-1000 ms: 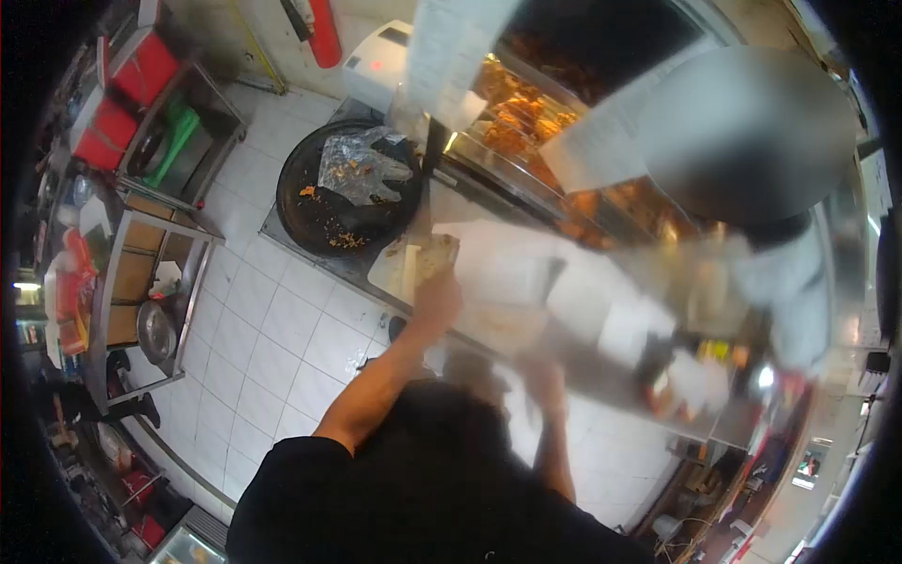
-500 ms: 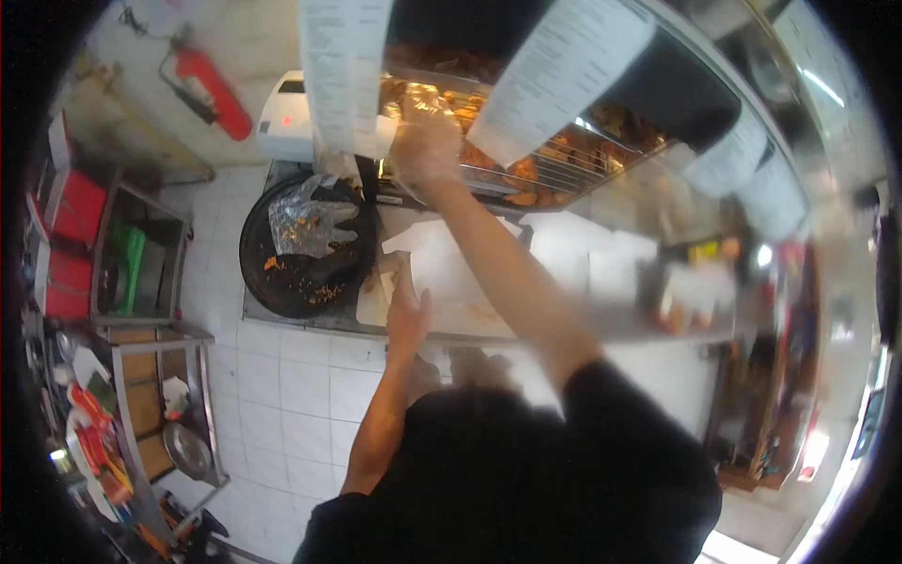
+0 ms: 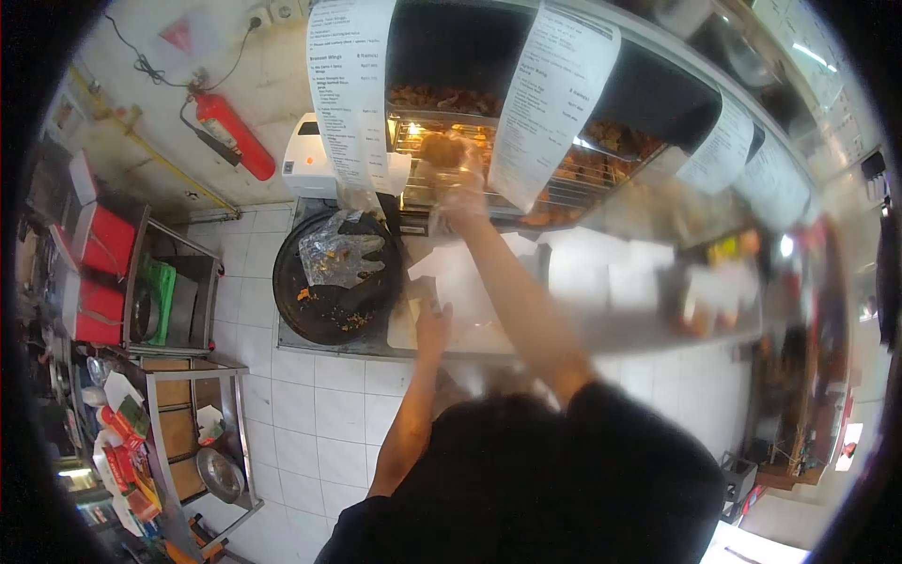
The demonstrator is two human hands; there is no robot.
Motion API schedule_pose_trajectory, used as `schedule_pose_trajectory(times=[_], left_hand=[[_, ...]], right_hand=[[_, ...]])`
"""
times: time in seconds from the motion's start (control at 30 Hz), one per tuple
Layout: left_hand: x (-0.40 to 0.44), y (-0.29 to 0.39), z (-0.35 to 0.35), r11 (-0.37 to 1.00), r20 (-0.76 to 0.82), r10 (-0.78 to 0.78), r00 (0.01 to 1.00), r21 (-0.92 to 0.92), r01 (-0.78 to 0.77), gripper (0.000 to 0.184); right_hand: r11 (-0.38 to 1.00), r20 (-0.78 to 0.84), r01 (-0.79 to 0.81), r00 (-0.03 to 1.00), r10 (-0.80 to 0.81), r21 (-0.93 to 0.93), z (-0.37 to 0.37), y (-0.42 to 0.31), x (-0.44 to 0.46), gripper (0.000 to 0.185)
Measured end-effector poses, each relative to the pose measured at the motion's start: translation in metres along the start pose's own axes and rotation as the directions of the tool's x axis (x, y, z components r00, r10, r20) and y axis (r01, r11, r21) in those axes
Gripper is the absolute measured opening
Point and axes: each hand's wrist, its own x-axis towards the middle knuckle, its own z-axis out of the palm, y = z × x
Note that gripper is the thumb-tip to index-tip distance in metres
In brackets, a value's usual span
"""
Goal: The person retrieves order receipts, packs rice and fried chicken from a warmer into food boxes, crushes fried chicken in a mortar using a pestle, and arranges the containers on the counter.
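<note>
My right hand (image 3: pixel 458 199), in a clear plastic glove and blurred by motion, is raised at the front of the lit food cabinet (image 3: pixel 427 193). Its fingers grip a brown piece of fried chicken (image 3: pixel 443 148). Lower down, my left hand (image 3: pixel 432 327) holds the left edge of an open white box (image 3: pixel 456 282) on the counter. Left of that box lies a round black tray (image 3: pixel 287 305) with crumbs, and a crumpled plastic glove (image 3: pixel 334 256) rests on it.
Long printed receipts (image 3: pixel 554 103) hang before the cabinet. A white printer (image 3: pixel 310 155) stands behind the tray. More white boxes (image 3: pixel 611 268) sit at right on the counter. A fire extinguisher (image 3: pixel 235 136) is on the wall, and a metal rack (image 3: pixel 193 371) stands at left.
My right hand has drawn back a little from the cabinet, and the chicken piece now shows in it. My left hand stays at the box. The whole view has shifted.
</note>
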Motion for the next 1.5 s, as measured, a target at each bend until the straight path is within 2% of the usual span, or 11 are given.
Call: schedule_pose_trajectory(times=[0.13, 0.5, 0.57, 0.6, 0.7, 0.9, 1.0, 1.17, 1.3, 1.43, 1.5], left_hand=[[0.001, 0.001, 0.001, 0.997, 0.034, -0.068, 0.997, -0.024, 0.068, 0.044], [-0.026, 0.002, -0.048, 0.973, -0.034, -0.094, 0.995, 0.210, 0.099, 0.033], [-0.027, -0.038, -0.051, 0.943, -0.007, 0.086, 0.996, 0.322, -0.079, 0.033], [-0.028, -0.055, -0.053, 0.929, -0.007, 0.139, 0.990, 0.347, -0.128, 0.033], [-0.048, -0.017, -0.101, 0.970, -0.156, 0.015, 0.988, 0.242, 0.023, 0.035], [-0.081, -0.055, -0.179, 0.987, -0.188, -0.115, 0.975, 0.092, 0.135, 0.039], [-0.102, -0.079, -0.215, 0.993, -0.370, -0.112, 0.922, -0.076, 0.090, 0.040], [-0.082, -0.102, -0.271, 0.975, -0.486, -0.217, 0.847, -0.149, 0.164, 0.041], [-0.041, -0.132, -0.299, 0.980, -0.480, -0.200, 0.854, -0.122, 0.160, 0.039], [0.008, -0.141, -0.283, 0.964, -0.576, -0.044, 0.816, 0.190, 0.186, 0.035], [0.024, -0.137, -0.268, 0.949, -0.632, -0.056, 0.773, 0.206, 0.237, 0.034]], right_hand=[[0.304, 0.496, -0.586, 0.805, 0.325, 0.751, -0.019, 0.037, -0.010, 0.045], [0.899, 0.705, -0.436, 0.630, 0.327, -0.027, -0.098, 0.103, -0.131, 0.024], [0.962, 0.409, -0.235, 0.871, 0.271, -0.138, -0.063, 0.124, -0.165, 0.024], [0.799, 0.571, 0.311, 0.819, 0.050, -0.515, -0.063, 0.110, -0.168, 0.030], [0.481, 0.777, 0.650, 0.619, 0.113, -0.588, -0.031, 0.131, -0.210, 0.038], [0.493, 0.742, 0.594, 0.647, 0.178, -0.636, -0.003, 0.048, -0.183, 0.028], [0.927, 0.349, 0.004, 0.927, 0.137, -0.375, 0.026, 0.050, -0.129, 0.024], [0.737, 0.927, 0.632, 0.374, -0.018, -0.241, 0.125, 0.168, -0.139, 0.041], [0.742, 0.963, 0.664, 0.249, -0.102, -0.094, 0.145, 0.155, -0.140, 0.052], [0.710, 0.931, 0.640, 0.360, 0.060, -0.293, 0.151, 0.162, -0.143, 0.076], [0.872, 0.715, 0.198, 0.664, 0.218, -0.449, 0.152, 0.233, -0.143, 0.075]])
